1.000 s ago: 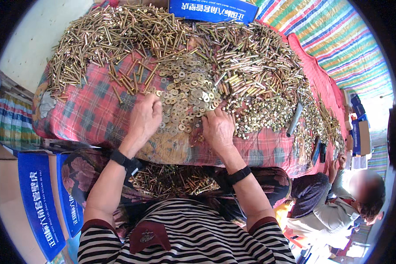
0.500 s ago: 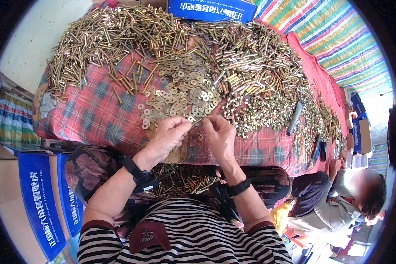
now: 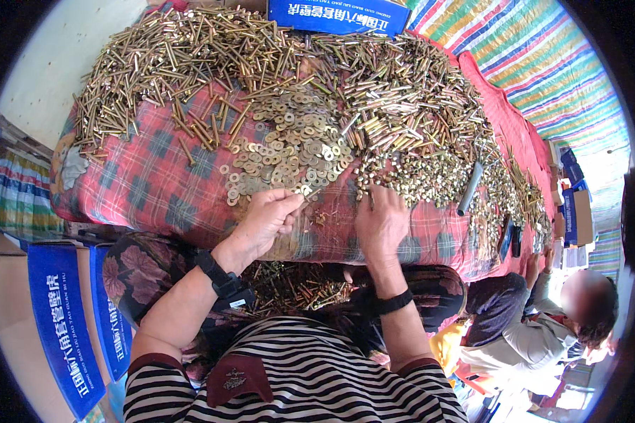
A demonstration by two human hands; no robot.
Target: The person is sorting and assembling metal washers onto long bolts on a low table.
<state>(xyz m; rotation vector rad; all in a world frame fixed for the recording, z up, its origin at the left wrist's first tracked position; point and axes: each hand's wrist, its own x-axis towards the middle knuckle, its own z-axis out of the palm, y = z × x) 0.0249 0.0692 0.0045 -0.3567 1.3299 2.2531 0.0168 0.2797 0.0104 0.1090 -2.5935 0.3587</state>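
My left hand (image 3: 266, 221) is at the near edge of a pile of brass washers (image 3: 289, 151), its fingertips pinched on a washer and a bolt. Beside it, my right hand (image 3: 382, 220) lies palm down on the red plaid cloth (image 3: 155, 183), fingertips touching small brass nuts (image 3: 416, 180). Long brass bolts (image 3: 183, 77) cover the far part of the table. More bolts lie in my lap (image 3: 296, 289).
Blue cardboard boxes stand at my left (image 3: 60, 317) and at the table's far edge (image 3: 339, 14). Another person (image 3: 543, 317) sits at my right, hands at the table end. A grey tube (image 3: 470, 189) lies among the nuts. Striped sheeting (image 3: 543, 63) hangs behind.
My left hand has drawn back from the washer pile toward me and now pinches a piece at the pile's edge. My right hand has stayed near the nuts.
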